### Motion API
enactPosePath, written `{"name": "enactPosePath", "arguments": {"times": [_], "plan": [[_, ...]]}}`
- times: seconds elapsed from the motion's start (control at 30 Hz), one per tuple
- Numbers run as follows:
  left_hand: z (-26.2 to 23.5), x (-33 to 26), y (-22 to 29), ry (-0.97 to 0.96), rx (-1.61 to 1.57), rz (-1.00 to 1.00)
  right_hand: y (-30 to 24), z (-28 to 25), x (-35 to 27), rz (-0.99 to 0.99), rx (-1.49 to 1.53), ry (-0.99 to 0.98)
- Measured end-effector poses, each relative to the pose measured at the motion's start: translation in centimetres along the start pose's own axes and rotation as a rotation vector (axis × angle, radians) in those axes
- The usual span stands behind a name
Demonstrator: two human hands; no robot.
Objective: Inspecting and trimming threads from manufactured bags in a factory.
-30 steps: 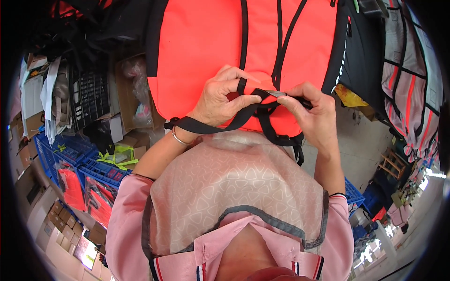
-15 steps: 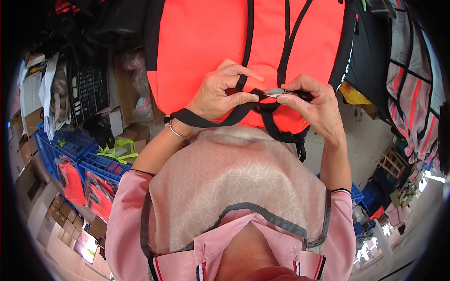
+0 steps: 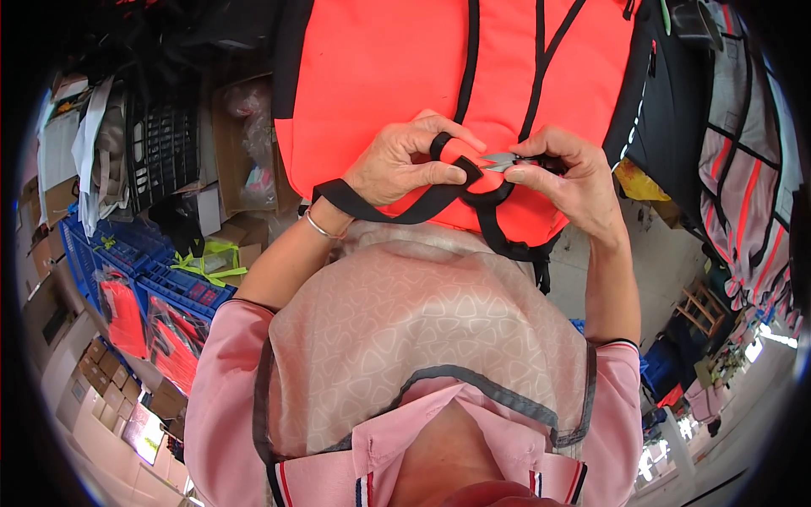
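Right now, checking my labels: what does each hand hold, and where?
Left hand: black webbing strap, pinched at its loop. Right hand: small metal thread snips, by the handle.

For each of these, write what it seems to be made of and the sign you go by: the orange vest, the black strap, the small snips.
Orange vest: probably a smooth synthetic woven cloth, matt and bright, lying flat.
Black strap: looks like woven webbing, dull, bending in a soft loop under the left hand.
Small snips in the right hand: seemingly metal, grey with a shine.
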State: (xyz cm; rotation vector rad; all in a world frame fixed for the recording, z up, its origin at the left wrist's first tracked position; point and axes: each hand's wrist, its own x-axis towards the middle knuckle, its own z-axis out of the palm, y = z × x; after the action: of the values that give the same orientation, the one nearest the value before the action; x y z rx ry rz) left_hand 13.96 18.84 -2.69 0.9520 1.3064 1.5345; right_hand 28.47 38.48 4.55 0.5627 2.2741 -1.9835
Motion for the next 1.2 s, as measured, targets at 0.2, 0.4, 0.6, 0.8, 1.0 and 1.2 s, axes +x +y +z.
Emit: {"name": "enactPosePath", "arguments": {"times": [0.2,0.4,0.6,0.8,1.0,1.2], "plan": [[-0.2,0.1,-0.1,-0.012,0.027,0.008,-0.8,-0.6,0.5,-0.018,-0.198,-0.05],[-0.4,0.4,0.0,-0.033,-0.037,-0.051,-1.2,-1.1,1.5,-0.333,-0.522,-0.035],[-0.7,0.6,0.1,-0.074,-0.098,-0.091,-1.3,-1.3,1.8,-0.405,-0.648,-0.108],[-0.5,0.7,0.1,-0.062,-0.082,-0.068,-0.6,-1.0,1.4,-0.063,-0.097,-0.065],[-0.6,0.8,0.0,-0.073,-0.02,-0.061,-0.4,-0.9,1.5,-0.036,-0.187,-0.106],[0.5,0.9,1.1,-0.023,0.113,-0.129,-0.6,-1.8,-0.9,-0.107,-0.684,0.244]]}}
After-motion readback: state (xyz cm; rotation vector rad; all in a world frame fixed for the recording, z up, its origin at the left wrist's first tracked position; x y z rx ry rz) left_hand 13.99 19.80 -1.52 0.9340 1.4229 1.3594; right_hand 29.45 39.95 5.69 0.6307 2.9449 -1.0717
